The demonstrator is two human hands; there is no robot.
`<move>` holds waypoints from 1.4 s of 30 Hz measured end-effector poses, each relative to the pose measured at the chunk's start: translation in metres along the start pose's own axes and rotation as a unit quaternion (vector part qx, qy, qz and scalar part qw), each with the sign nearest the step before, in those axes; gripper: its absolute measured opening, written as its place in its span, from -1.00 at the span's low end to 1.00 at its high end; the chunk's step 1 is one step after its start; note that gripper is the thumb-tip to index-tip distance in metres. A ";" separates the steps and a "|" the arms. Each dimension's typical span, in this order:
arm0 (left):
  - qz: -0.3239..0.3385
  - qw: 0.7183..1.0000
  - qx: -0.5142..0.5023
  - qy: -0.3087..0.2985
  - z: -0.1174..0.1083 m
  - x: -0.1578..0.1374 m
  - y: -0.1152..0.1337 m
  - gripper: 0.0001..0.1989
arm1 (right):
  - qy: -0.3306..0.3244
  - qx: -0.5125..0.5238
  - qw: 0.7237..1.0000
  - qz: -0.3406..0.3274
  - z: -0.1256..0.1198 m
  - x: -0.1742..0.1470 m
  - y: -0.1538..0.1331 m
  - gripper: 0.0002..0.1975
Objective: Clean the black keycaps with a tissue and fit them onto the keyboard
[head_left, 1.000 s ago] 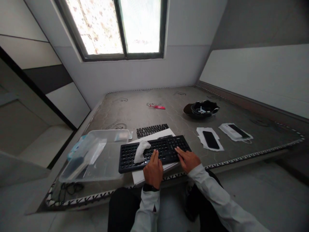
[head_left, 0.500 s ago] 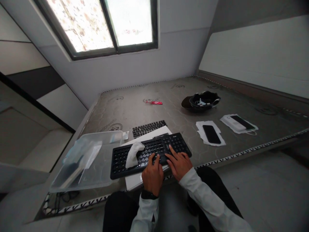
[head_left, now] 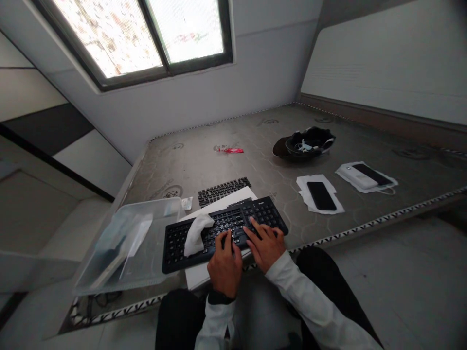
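Lightly work the keyboard [head_left: 226, 220], your left hand [head_left: 224, 270] and right hand [head_left: 266, 247] unclenched, fingers spread, avoiding white cloth [head_left: 196, 236] at ten o'clock.

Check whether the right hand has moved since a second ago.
Yes: the right hand has shifted left, farther from the nearer black phone on the bed.

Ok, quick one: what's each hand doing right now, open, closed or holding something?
Left hand: open, fingers bent over the keyboard, no grip visible.
Right hand: open, fingers spread over the keyboard, no grip visible.
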State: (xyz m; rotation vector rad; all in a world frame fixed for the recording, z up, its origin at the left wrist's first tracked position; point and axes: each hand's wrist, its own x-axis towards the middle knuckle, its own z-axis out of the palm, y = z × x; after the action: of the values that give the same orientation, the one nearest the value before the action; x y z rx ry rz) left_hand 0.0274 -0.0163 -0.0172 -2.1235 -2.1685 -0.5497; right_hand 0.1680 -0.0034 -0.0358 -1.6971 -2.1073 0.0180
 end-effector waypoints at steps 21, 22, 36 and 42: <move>-0.006 0.998 -0.058 0.005 -0.001 -0.002 -0.009 -0.62 | -0.017 -0.032 0.999 -0.018 -0.005 0.007 -0.016 -0.69; -0.007 0.998 -0.059 0.006 -0.001 -0.003 -0.009 -0.62 | -0.015 -0.035 0.999 -0.017 -0.006 0.007 -0.015 -0.69; -0.010 0.998 -0.061 0.009 -0.002 -0.004 -0.011 -0.63 | 0.020 -0.028 0.999 -0.002 -0.006 0.003 -0.012 -0.74; -0.018 0.998 -0.056 0.005 -0.002 -0.004 -0.009 -0.62 | 0.095 -0.010 0.994 0.044 -0.029 0.014 0.008 -0.77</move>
State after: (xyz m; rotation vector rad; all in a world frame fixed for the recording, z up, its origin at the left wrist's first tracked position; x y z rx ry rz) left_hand 0.0181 -0.0202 -0.0184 -2.1328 -2.2249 -0.6998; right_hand 0.1832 0.0047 -0.0073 -1.7293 -1.8995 -0.1349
